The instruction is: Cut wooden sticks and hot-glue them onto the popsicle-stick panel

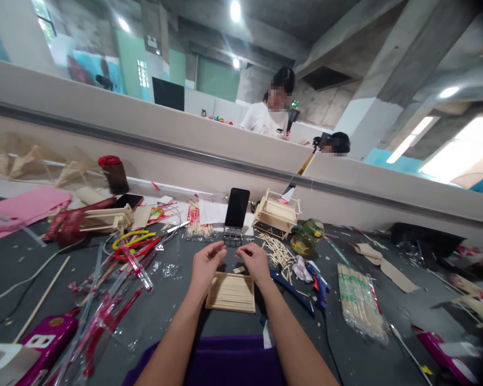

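Just beyond a small rectangular wooden-stick panel [230, 294] with a raised rim, my two hands face each other. My left hand [207, 266] has its thumb and fingers drawn together above the panel's far left corner. At the far right corner, my right hand [255, 262] is closed in a pinch. Anything between the fingertips of either hand is too small to make out. A few short stick pieces [239, 270] lie between the hands. Behind them a black phone [237, 208] leans upright on a wire stand [232, 236].
A stick-built model [277, 213], loose short sticks [282, 252], a green-lidded jar [307, 237] and a blue glue gun [321, 287] are at right, with bagged sticks [360, 300] beyond. Red and clear plastic strips [112, 305] clutter the left. Two people are behind the partition [209, 145].
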The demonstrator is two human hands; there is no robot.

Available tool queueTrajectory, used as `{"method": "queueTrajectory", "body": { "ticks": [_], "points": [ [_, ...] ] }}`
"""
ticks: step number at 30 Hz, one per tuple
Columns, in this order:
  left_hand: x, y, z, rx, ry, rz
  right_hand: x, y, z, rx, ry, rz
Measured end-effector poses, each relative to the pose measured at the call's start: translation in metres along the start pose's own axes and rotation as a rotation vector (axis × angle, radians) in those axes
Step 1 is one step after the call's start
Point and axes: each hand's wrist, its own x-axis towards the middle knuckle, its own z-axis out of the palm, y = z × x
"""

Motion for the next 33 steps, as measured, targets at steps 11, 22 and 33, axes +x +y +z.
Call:
{"method": "queueTrajectory", "body": {
  "ticks": [11, 22, 33],
  "points": [
    [-0.005, 0.008, 0.002, -0.103, -0.004, -0.102, -0.005, 0.031, 0.018, -0.179, -0.119, 0.013],
    [-0.001, -0.012, 0.005, 0.079, -0.090, -0.068, -0.006, 0.031, 0.015, -0.295, -0.173, -0.059],
    [0.003, -0.019, 0.006, 0.167, -0.107, -0.006, -0.001, 0.031, 0.008, -0.209, -0.267, -0.085]
  ]
}}
